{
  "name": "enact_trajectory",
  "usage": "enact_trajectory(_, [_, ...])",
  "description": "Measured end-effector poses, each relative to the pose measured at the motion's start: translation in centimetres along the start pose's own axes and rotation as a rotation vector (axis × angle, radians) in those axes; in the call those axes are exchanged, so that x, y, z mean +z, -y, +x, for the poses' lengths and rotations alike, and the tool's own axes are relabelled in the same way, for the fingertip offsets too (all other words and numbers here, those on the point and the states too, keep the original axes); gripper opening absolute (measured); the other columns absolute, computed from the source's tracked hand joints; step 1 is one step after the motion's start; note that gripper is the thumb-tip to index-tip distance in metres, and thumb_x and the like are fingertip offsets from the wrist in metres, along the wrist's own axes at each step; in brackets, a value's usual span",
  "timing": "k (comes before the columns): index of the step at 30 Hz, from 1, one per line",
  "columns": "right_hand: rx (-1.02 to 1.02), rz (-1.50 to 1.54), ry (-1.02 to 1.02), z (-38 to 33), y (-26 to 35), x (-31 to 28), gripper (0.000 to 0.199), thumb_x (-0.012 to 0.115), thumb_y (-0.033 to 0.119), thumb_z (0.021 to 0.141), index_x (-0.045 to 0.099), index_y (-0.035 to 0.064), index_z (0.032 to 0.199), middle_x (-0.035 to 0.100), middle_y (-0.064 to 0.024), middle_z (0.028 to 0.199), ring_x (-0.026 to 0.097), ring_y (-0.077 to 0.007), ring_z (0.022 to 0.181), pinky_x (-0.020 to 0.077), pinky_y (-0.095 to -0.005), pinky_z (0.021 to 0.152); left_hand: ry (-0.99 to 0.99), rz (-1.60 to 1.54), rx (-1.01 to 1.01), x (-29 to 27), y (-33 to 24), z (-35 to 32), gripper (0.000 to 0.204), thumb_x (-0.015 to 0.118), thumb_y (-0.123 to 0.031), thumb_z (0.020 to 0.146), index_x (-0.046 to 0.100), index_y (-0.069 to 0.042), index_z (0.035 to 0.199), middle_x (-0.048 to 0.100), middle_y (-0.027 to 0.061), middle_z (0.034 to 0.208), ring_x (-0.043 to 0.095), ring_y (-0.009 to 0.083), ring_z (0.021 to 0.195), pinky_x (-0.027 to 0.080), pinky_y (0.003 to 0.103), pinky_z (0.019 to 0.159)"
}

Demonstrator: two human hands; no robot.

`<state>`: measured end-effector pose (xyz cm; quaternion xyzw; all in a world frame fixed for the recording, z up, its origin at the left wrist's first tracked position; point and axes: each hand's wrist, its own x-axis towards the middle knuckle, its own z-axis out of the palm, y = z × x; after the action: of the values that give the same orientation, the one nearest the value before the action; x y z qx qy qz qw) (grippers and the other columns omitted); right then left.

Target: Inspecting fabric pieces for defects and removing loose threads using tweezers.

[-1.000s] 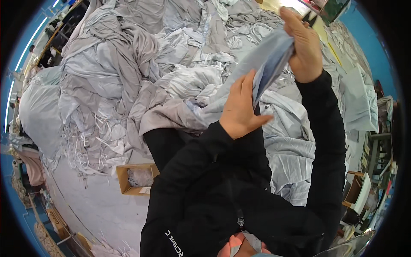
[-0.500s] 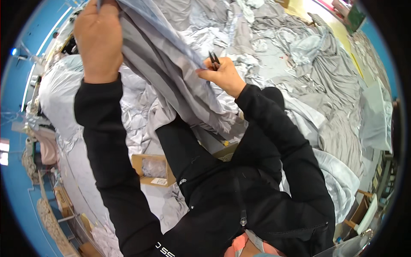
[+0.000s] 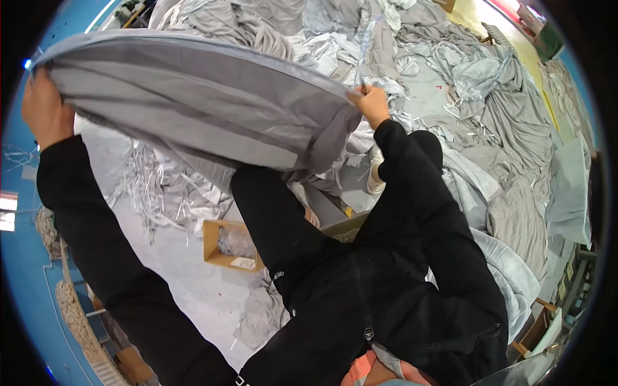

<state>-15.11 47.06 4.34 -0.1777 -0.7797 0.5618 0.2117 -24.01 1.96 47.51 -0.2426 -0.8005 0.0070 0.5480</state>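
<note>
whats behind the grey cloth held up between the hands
Beyond the grey cloth, crumpled fabric shows past its upper edge; whatever lies directly behind it is covered.

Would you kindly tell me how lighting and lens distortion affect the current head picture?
In the head view, the blue wall meets a curved black fisheye rim; the yellow floor at upper right looks washed out; the stretched grey cloth appears darker just beneath its bluish upper edge.

Grey cloth (image 3: 193,96), pale-blue edge (image 3: 257,56)

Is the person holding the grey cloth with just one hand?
No, the left hand and right hand each grip the grey cloth.
</note>
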Motion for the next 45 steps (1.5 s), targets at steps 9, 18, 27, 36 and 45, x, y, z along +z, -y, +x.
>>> enact_trajectory(9, [-0.402, -0.007, -0.282, 2.7, 28.1, -23.9, 0.02, 0.074, 0.017, 0.076, 0.064, 0.0041, 0.066, 0.051, 0.0036, 0.056, 0.041, -0.006, 0.047, 0.0286, -0.0259, 0.042, -0.047, -0.513, -0.583, 3.1, 7.9, -7.2, 0.042, 0.048, -0.03, 0.095, 0.06, 0.006, 0.112, 0.064, 0.018, 0.108, 0.06, 0.0267, 0.097, 0.045, 0.037, 0.086])
enact_trajectory(18, [-0.284, 0.228, 0.409, -19.5, 20.2, -5.7, 0.031, 0.079, 0.016, 0.075, 0.062, -0.0003, 0.095, 0.064, -0.0051, 0.076, 0.057, -0.0109, 0.068, 0.0478, -0.0282, 0.063, 0.664, 0.31, -0.106, 16.3, 14.8, -33.9, 0.032, 0.067, -0.003, 0.069, 0.065, -0.01, 0.1, 0.067, 0.0107, 0.09, 0.064, 0.031, 0.085, 0.05, 0.044, 0.069])
enact_trajectory(27, [-0.109, 0.274, 0.48, -28.0, 6.3, -8.9, 0.018, 0.061, -0.002, 0.084, 0.064, 0.0001, 0.102, 0.068, -0.0092, 0.086, 0.066, -0.0149, 0.07, 0.053, -0.0251, 0.065, 0.907, -1.324, -0.999, 5.9, -20.7, -37.4, 0.027, 0.061, -0.019, 0.092, 0.06, -0.002, 0.113, 0.068, 0.008, 0.094, 0.066, 0.0144, 0.085, 0.052, 0.025, 0.074])
enact_trajectory(36, [-0.113, -0.124, 0.095, -21.5, -5.2, -14.0, 0.039, 0.058, -0.007, 0.076, 0.063, 0.0057, 0.112, 0.06, -0.0079, 0.109, 0.06, -0.0148, 0.076, 0.0481, -0.0249, 0.067, 1.065, -1.145, -0.168, -1.8, -44.5, -34.1, 0.079, 0.081, -0.019, 0.062, 0.039, 0.002, 0.127, 0.043, 0.0203, 0.126, 0.043, 0.0388, 0.113, 0.038, 0.043, 0.095])
enact_trajectory(45, [0.081, -0.067, 0.081, -18.6, -10.6, -12.2, 0.028, 0.062, 0.0, 0.075, 0.068, 0.0065, 0.102, 0.065, -0.0006, 0.084, 0.052, -0.0078, 0.062, 0.0436, -0.0226, 0.059, 1.122, -1.279, -0.485, -2.9, -41.9, -40.0, 0.061, 0.071, -0.008, 0.066, 0.043, 0.002, 0.119, 0.045, 0.0212, 0.12, 0.044, 0.0396, 0.112, 0.039, 0.041, 0.095])
